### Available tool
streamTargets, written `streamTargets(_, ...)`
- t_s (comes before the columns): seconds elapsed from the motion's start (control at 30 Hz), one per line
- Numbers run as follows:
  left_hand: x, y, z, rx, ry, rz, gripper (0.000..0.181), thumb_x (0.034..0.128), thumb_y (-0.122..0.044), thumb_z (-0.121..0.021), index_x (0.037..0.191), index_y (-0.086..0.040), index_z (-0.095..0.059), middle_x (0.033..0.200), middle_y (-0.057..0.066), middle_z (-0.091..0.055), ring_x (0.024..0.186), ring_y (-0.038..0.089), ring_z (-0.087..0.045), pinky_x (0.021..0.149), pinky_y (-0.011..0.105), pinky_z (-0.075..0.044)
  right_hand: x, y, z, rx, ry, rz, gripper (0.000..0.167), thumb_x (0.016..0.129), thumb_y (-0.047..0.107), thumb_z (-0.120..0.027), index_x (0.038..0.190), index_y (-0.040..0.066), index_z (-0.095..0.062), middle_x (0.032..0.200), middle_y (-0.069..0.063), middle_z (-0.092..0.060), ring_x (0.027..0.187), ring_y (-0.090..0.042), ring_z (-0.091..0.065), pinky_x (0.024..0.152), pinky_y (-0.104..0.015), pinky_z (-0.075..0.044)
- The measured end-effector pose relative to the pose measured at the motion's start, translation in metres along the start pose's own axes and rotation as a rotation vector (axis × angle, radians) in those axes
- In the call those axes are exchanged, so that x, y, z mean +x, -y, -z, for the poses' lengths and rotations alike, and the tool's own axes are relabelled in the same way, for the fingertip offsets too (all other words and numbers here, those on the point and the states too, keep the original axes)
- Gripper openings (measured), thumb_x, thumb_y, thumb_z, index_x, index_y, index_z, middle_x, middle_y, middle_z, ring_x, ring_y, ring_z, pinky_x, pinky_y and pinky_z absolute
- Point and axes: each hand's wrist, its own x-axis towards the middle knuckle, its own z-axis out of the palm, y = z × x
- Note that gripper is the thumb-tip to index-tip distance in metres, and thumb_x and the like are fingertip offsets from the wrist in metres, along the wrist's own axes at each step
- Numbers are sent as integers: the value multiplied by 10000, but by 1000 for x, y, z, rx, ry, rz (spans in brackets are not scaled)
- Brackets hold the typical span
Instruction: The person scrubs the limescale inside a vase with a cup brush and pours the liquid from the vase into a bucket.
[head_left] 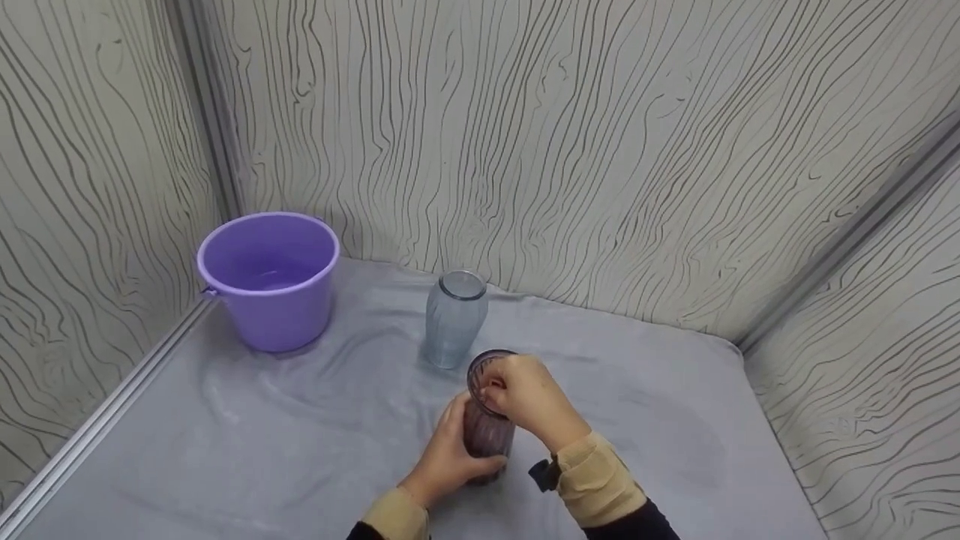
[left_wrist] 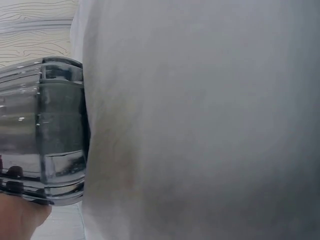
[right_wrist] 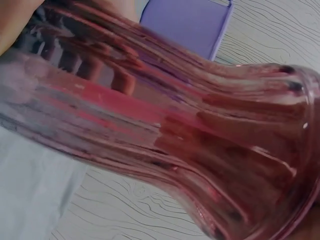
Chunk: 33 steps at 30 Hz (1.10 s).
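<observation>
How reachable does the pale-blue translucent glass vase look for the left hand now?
Probably not yet: the left hand grips the purple ribbed glass vase, though the pale-blue vase stands close beyond.

A booth-like place, walled in closely on three sides.
Pale wall panels [head_left: 525, 150] with dark wood-grain lines meet at grey corner strips [head_left: 201, 105], hemming in a wrinkled grey cloth [head_left: 645, 420]; the purple bucket [head_left: 277, 319] is household ware, yet whether this is part of a home, workshop or lab cannot be told.
</observation>
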Motion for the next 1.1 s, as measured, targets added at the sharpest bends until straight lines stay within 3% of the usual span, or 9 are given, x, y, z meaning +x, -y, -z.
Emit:
streamTargets(0.3,-1,-1,-1,-23,13,2,959,716,-236,-932,1493,-226,-370,1418,32,-442,1249,213,-471,1052,413,-414,1,-3,5,187,50,-82,113,834,-12,-764,743,47,-732,712,7,-653,641,-80,-558,575,-262,-497)
streamTargets(0.5,-1,-2,0,15,1,13,944,714,-246,-930,1481,-213,-380,1408,30,-452,1256,230,-458,1053,453,-402,0,-4,1,140,-38,-41,97,827,11,-793,763,72,-752,720,23,-671,662,-69,-544,590,-246,-482)
streamTargets(0.7,0,-3,0,25,-4,31,960,703,-226,-929,1486,-181,-376,1441,59,-446,1291,249,-454,1078,496,-384,-2,-5,-6,63,-120,29,110,800,-50,-784,791,58,-775,781,-14,-734,726,-152,-675,639,-293,-550)
streamTargets(0.93,0,-1,-1,21,-5,41,971,699,-250,-933,1488,-182,-372,1446,69,-435,1294,258,-445,1074,512,-380,-1,-3,-5,18,-79,40,148,783,-77,-740,747,67,-748,751,-5,-712,736,-170,-675,667,-345,-559)
streamTargets(1.1,-1,-1,0,11,-8,12,967,704,-280,-932,1490,-210,-374,1449,48,-441,1285,235,-458,1072,479,-389,-2,-3,-3,35,-19,32,137,780,-60,-739,749,73,-752,753,-5,-711,725,-160,-654,654,-331,-547)
